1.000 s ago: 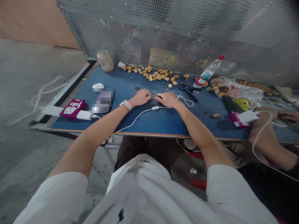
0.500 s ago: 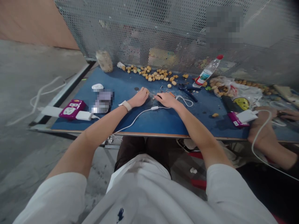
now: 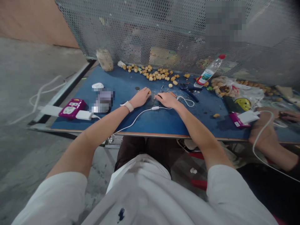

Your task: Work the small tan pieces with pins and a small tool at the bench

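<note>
Upon the blue desk [image 3: 147, 123], the left hand [image 3: 140, 97] pinched a small yellowish piece [image 3: 149, 92]; near it the right hand [image 3: 167, 100] curled, its hold impossible to tell.

A workshop, apparently: a perforated metal panel [image 3: 126, 28] rises beyond the left hand [image 3: 140, 97], bare concrete floor [image 3: 18, 81] spreads to its left, and pliers [image 3: 193, 97] lie right of the right hand [image 3: 166, 99].

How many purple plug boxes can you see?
2: a purple plug box near the left end of the blue table, and a second one toward the right, beside another person's arm. More could be hidden from view.
</note>
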{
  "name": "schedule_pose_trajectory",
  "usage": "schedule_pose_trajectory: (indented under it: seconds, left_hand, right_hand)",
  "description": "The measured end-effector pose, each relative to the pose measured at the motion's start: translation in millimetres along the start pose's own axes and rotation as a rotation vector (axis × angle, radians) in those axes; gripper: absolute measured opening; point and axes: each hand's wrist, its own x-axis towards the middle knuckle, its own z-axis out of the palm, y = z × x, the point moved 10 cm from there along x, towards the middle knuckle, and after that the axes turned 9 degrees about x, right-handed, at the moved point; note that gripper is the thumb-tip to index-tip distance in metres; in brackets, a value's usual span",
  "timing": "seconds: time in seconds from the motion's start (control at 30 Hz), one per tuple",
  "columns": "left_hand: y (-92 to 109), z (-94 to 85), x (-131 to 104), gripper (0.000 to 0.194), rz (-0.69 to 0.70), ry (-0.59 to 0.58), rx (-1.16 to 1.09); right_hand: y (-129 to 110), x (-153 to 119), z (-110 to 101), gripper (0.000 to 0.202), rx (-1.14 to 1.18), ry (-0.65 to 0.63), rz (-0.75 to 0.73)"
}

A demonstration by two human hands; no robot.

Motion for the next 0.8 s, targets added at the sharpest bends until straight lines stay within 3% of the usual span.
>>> schedule_pose_trajectory:
  seconds: [0.53, 0.8]
  left_hand:
    - [-5.5, 1.3, 0.5, 0.017, -0.067, 0.021, 0.025]
    - [-5.8, 3.8, 2.3, 0.018, -0.068, -0.002, 0.033]
  right_hand:
    - [6.0, 4.3, 0.6, 0.064, -0.014, 0.018, 0.014]
    - [4.3, 2.5, -0.4, 0.054, -0.004, 0.003, -0.002]
